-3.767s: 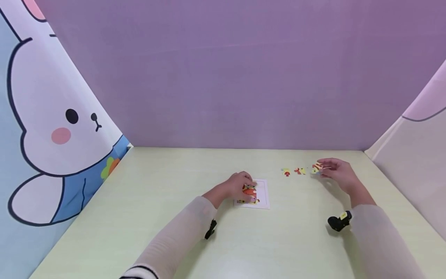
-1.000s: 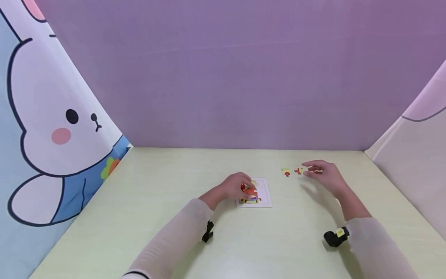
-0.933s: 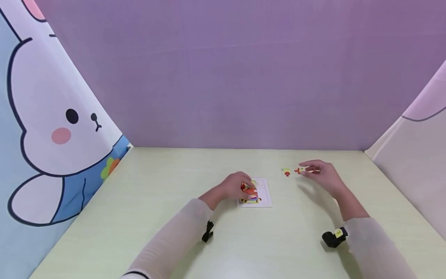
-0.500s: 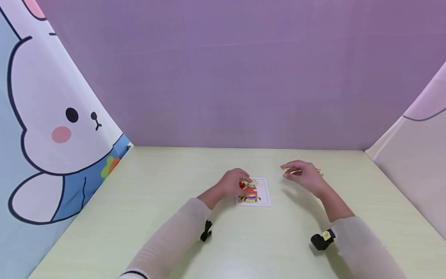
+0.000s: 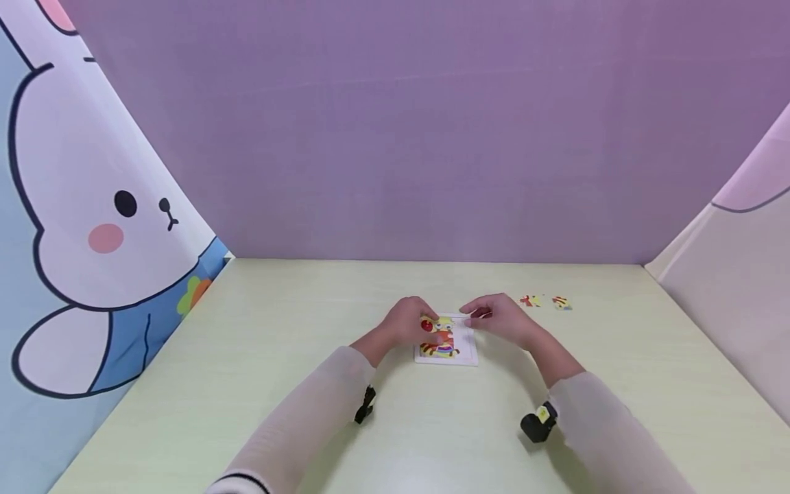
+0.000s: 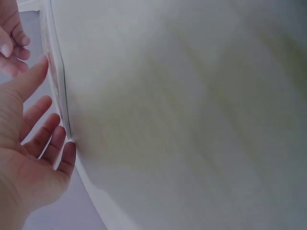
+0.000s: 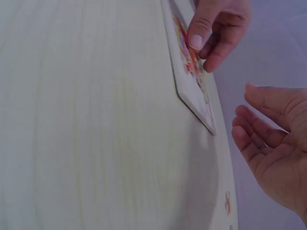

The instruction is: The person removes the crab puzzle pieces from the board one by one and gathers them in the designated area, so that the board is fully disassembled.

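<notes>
Puzzle board (image 5: 465,346) on the pale surface (image 5: 432,425), left hand (image 5: 404,324) touching its left side with relaxed fingers, right hand (image 5: 503,318) at its far right corner, cannot tell whether those fingers grasp anything, 2 puzzle pieces (image 5: 561,302) beyond

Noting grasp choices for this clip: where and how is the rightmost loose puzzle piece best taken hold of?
The rightmost loose piece lies flat on the table, so probably pinch it by opposite edges, coming down from above on its right; another loose piece sits to its left.
</notes>
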`<state>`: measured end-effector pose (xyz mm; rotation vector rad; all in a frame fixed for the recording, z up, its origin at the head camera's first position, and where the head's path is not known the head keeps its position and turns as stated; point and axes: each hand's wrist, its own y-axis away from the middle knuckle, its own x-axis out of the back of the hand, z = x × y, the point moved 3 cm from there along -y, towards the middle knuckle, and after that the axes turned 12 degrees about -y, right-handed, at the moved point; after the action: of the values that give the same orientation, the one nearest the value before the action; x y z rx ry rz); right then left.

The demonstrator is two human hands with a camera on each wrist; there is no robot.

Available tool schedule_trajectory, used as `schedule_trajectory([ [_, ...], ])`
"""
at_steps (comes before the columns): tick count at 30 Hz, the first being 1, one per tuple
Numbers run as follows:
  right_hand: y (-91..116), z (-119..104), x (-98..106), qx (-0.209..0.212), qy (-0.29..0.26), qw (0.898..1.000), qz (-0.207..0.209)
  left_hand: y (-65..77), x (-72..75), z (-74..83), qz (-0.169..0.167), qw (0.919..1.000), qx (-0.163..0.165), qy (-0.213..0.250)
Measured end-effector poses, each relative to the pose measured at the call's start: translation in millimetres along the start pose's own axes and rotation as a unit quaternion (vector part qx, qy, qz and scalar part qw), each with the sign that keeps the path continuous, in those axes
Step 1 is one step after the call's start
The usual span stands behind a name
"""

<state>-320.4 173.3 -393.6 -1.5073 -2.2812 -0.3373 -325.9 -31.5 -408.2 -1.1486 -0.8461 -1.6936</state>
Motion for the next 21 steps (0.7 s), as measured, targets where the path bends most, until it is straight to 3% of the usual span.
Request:
schedule_trajectory([
  [6, -8.7, 2.5, -14.5, -0.032, 0.025, 0.999, -0.019, -3.1, -1.1, -0.6, 0.002, 0.9997, -0.002, -0.023],
  [12, -14.4, 2.4, -21.0, -0.043, 0.054, 0.998, -0.009, -2.2, -0.6, -2.0, 0.003, 0.9989, 0.008, -0.045],
  [21, -18.6, 1.2, -27.1, -0.078, 0.089, 0.993, 0.019, -1.0, 0.1, -4.2, -0.005, 0.9996, 0.013, -0.026],
])
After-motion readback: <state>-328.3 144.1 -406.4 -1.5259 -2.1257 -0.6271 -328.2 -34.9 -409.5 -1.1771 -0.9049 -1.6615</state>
